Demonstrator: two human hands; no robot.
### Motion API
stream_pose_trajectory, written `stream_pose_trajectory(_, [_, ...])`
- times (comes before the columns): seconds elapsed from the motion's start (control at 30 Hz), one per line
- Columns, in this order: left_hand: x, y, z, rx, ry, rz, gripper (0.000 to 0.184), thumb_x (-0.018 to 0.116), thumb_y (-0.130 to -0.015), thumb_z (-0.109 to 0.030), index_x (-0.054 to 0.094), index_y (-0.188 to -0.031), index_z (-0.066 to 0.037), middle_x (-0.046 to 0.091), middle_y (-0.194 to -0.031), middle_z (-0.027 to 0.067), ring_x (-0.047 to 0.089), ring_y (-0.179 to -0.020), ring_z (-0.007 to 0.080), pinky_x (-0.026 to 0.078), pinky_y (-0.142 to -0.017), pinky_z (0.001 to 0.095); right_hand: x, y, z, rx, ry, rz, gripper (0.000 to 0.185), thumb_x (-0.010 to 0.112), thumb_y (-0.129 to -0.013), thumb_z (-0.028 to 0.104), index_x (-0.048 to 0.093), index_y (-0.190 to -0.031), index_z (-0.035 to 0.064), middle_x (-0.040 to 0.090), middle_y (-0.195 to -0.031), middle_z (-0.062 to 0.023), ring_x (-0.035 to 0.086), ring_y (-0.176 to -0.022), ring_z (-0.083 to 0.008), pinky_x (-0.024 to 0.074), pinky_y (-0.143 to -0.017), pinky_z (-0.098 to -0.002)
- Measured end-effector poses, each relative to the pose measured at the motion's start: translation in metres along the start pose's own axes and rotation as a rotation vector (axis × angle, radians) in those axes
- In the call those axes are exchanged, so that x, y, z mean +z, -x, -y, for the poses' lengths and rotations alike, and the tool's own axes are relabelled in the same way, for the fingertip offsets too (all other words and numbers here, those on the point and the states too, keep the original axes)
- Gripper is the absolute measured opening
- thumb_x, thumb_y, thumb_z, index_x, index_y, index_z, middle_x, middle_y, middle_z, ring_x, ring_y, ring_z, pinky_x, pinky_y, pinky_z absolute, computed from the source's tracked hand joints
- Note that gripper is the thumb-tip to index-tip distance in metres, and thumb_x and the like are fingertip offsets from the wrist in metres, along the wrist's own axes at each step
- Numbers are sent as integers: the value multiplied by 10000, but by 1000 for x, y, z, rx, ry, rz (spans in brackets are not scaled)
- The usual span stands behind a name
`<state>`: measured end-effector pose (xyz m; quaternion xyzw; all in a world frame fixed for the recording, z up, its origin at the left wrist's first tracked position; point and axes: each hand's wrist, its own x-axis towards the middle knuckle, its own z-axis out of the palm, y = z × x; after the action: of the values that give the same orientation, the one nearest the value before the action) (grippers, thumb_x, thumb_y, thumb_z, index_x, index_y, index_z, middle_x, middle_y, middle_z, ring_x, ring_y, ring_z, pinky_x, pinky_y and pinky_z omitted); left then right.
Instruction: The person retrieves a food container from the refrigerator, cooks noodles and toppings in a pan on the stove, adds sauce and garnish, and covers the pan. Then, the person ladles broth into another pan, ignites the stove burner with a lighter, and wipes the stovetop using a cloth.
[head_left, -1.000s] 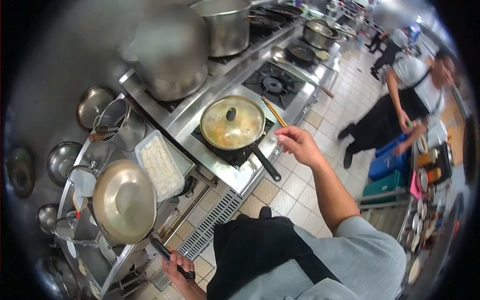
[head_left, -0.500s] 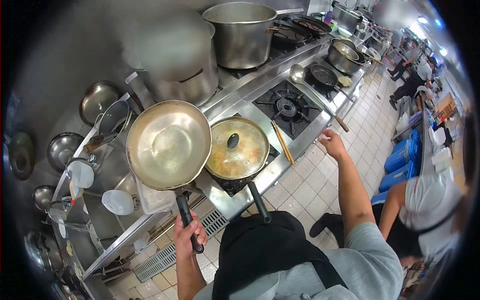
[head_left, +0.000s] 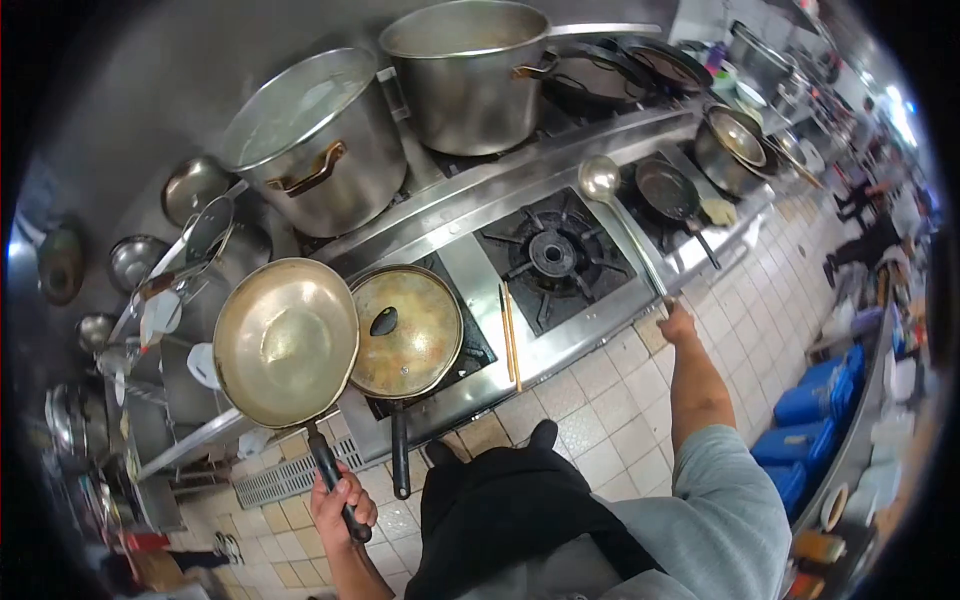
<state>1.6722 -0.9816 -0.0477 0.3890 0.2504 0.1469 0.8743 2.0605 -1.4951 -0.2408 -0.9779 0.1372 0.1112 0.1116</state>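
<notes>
My left hand (head_left: 343,505) is wrapped around the black handle of a frying pan (head_left: 287,343), raised and tilted, with its shiny inside facing me. My right hand (head_left: 678,325) has closed on the handle end of a long ladle (head_left: 600,178), whose bowl lies at the back of the stove near an unlit burner (head_left: 553,253). Partly behind the frying pan, a second pan with a glass lid (head_left: 422,340) sits on the left burner, its black handle pointing toward me. A pair of chopsticks (head_left: 510,335) lies on the steel between the two burners.
Two large stockpots (head_left: 318,150) (head_left: 462,95) stand at the back. A small black skillet (head_left: 667,190) and a pot holding strainers (head_left: 733,150) are on the right. Blue bins (head_left: 795,445) stand by the right counter. A sink area with bowls (head_left: 138,262) is left.
My right hand has moved onto the ladle's handle and closed on it. The frying pan stays in my left hand. My view has shifted, and the person at the right is out of sight.
</notes>
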Motion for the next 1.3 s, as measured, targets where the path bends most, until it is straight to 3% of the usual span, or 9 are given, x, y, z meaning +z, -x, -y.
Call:
stream_pose_trajectory(0.13, [12, 18, 15, 14, 2, -26, 213, 509, -913, -44, 498, -1126, -39, 493, -667, 54, 486, -410, 150, 417, -342, 307, 27, -25, 5, -103, -95, 32, 550, 713, -779, 207, 459, -1208, -23, 625, -1088, -235, 624, -1012, -400, 521, -859, -451])
stream_pose_trajectory(0.2, [19, 21, 18, 27, 8, -45, 198, 519, -908, -42, 478, -1101, -39, 485, -657, 61, 491, -409, 160, 413, -341, 312, 25, -32, 23, -37, -458, 288, 442, 661, -806, 182, 464, -1133, -40, 643, -883, -191, 669, -691, -305, 543, -565, -416])
stream_pose_trajectory(0.23, [23, 20, 19, 13, 4, -45, 188, 528, -902, -41, 459, -1077, -40, 477, -647, 68, 495, -408, 170, 409, -340, 317, 33, -44, 25, -60, -452, 290, 442, 661, -806, 182, 464, -1133, -40, 643, -883, -191, 669, -691, -305, 543, -565, -416])
stream_pose_trajectory(0.33, [31, 11, 18, 20, 9, -30, 179, 544, -896, -42, 464, -1056, -42, 475, -646, 68, 497, -417, 172, 417, -353, 315, -3, -21, 74, -212, -768, 198, 261, 580, -876, 209, 521, -991, -18, 504, -591, -44, 466, -427, -156, 384, -370, -317])
stream_pose_trajectory(0.5, [30, -11, 10, -16, 57, 22, 194, 564, -888, -43, 469, -1058, -44, 477, -656, 67, 504, -435, 172, 426, -373, 310, -109, 58, 132, -210, -820, 188, 247, 565, -925, 271, 543, -962, 28, 488, -592, -16, 471, -453, -120, 371, -387, -286])
stream_pose_trajectory(0.7, [14, -35, -7, -41, 64, 84, 202, 572, -891, -36, 464, -1061, -50, 485, -662, 65, 519, -445, 168, 438, -382, 315, -237, 89, 192, -641, -566, -305, 298, 550, -951, 282, 567, -1105, 28, 503, -646, 1, 481, -504, -89, 373, -447, -258])
stream_pose_trajectory(0.9, [4, -39, -13, -33, 65, 60, 207, 573, -889, -32, 457, -1060, -51, 490, -676, 71, 533, -451, 170, 446, -378, 307, -335, 94, 300, -902, -184, -663, 298, 589, -899, 222, 567, -1130, 36, 633, -886, -228, 608, -848, -409, 465, -748, -452])
stream_pose_trajectory(0.97, [5, -38, -10, 0, 72, 65, 212, 580, -882, -31, 459, -1055, -48, 494, -670, 71, 532, -449, 170, 446, -380, 309, -362, 95, 346, -880, 1, -718, 284, 599, -875, 200, 574, -1107, 37, 638, -947, -232, 589, -928, -432, 455, -784, -487])
stream_pose_trajectory(1.3, [17, -18, 6, 33, 19, -48, 237, 596, -851, -48, 465, -1048, -46, 481, -646, 65, 496, -407, 169, 401, -353, 308, -354, 121, 556, -1021, 489, -726, 221, 537, -800, 70, 686, -961, 37, 679, -1026, -155, 656, -963, -326, 536, -822, -418])
